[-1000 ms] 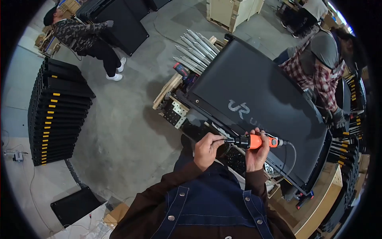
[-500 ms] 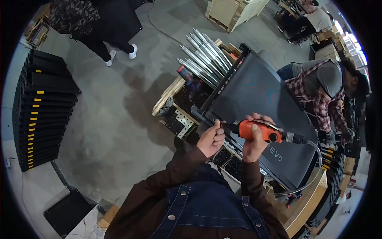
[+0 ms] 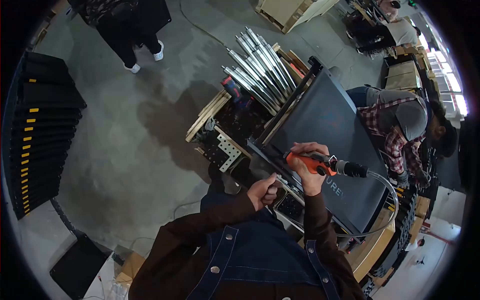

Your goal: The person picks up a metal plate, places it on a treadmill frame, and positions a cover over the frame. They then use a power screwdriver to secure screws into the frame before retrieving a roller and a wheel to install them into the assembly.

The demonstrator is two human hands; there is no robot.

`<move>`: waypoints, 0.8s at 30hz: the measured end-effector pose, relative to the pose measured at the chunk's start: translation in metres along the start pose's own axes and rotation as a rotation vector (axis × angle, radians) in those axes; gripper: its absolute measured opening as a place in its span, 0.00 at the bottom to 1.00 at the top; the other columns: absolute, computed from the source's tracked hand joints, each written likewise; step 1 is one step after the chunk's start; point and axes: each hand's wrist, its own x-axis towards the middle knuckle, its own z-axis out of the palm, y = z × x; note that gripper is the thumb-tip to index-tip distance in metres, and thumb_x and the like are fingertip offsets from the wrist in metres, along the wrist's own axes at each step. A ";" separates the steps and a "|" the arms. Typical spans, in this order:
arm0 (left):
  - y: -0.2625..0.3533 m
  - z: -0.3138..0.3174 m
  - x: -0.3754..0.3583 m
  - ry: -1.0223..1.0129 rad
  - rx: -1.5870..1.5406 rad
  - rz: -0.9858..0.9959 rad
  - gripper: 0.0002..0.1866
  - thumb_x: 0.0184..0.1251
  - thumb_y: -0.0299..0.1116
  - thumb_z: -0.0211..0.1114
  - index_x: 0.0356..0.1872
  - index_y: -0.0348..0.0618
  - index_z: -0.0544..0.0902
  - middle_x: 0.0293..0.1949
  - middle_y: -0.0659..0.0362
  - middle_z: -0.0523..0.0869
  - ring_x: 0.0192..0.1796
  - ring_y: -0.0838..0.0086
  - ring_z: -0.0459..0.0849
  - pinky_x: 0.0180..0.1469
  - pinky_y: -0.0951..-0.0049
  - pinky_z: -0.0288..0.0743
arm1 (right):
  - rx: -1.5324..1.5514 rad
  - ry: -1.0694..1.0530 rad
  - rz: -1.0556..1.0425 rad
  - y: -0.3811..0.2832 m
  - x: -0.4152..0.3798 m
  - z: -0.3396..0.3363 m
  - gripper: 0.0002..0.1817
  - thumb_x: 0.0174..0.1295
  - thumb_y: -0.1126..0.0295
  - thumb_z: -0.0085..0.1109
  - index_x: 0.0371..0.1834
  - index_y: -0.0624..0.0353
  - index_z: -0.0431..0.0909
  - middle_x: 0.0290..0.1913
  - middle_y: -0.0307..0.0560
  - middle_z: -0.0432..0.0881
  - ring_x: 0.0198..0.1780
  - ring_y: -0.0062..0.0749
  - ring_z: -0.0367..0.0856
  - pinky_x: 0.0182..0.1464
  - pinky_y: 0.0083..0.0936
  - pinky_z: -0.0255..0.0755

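Note:
My right hand [image 3: 311, 172] is wrapped round an orange air screwdriver [image 3: 312, 162], held above the black panel. A clear air hose [image 3: 395, 192] runs from the tool's rear end and curves down to the right. The driver's nose points left and away, mostly out of sight. My left hand [image 3: 264, 192] is closed with thumb and index finger together, near the panel's front edge and apart from the tool. What it holds, if anything, I cannot make out. The black panel [image 3: 320, 125] lies tilted on the bench, with pale lettering partly covered by my right hand.
Silver rods [image 3: 260, 65] stand bundled beyond the bench, beside a red-and-black power tool [image 3: 231, 89]. A perforated metal bracket [image 3: 229, 152] lies nearer. A co-worker in a plaid shirt [image 3: 395, 125] bends at the right. Stacked black panels [image 3: 47, 125] with yellow tags stand left.
The air screwdriver has swung so its nose turns away from my left hand. My left hand has come off the nose and drawn back slightly, still closed. The view has shifted a little.

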 end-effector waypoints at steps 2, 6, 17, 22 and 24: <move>0.002 0.000 -0.003 0.013 0.012 -0.008 0.23 0.82 0.56 0.49 0.42 0.44 0.79 0.18 0.73 0.59 0.17 0.85 0.55 0.19 0.80 0.47 | -0.024 -0.023 0.013 -0.004 0.005 0.005 0.21 0.53 0.82 0.71 0.47 0.61 0.71 0.41 0.49 0.83 0.46 0.38 0.85 0.64 0.45 0.76; -0.002 -0.003 -0.009 0.067 0.054 -0.040 0.23 0.82 0.56 0.50 0.42 0.45 0.78 0.18 0.73 0.59 0.17 0.85 0.54 0.20 0.79 0.46 | -0.084 -0.054 0.015 -0.006 0.006 0.012 0.20 0.53 0.80 0.72 0.45 0.61 0.71 0.41 0.50 0.83 0.49 0.39 0.85 0.63 0.43 0.77; -0.019 -0.040 -0.018 0.101 0.111 0.052 0.20 0.80 0.53 0.54 0.42 0.45 0.79 0.22 0.70 0.67 0.21 0.83 0.62 0.23 0.79 0.53 | -0.170 0.267 0.127 -0.014 -0.014 0.041 0.23 0.52 0.78 0.74 0.51 0.62 0.76 0.52 0.52 0.83 0.51 0.35 0.85 0.56 0.31 0.79; -0.043 -0.076 -0.003 0.214 0.148 -0.037 0.18 0.80 0.50 0.55 0.43 0.44 0.80 0.25 0.68 0.74 0.24 0.81 0.71 0.26 0.78 0.63 | -0.068 0.106 0.121 -0.033 -0.004 0.013 0.20 0.55 0.84 0.67 0.52 0.64 0.77 0.52 0.51 0.81 0.51 0.38 0.84 0.58 0.35 0.78; -0.057 -0.098 0.006 0.188 0.204 0.038 0.15 0.80 0.46 0.56 0.43 0.45 0.81 0.29 0.66 0.81 0.30 0.77 0.79 0.33 0.74 0.73 | 0.192 0.564 0.147 -0.035 -0.003 0.005 0.20 0.58 0.82 0.65 0.55 0.65 0.75 0.53 0.52 0.80 0.52 0.41 0.85 0.58 0.38 0.79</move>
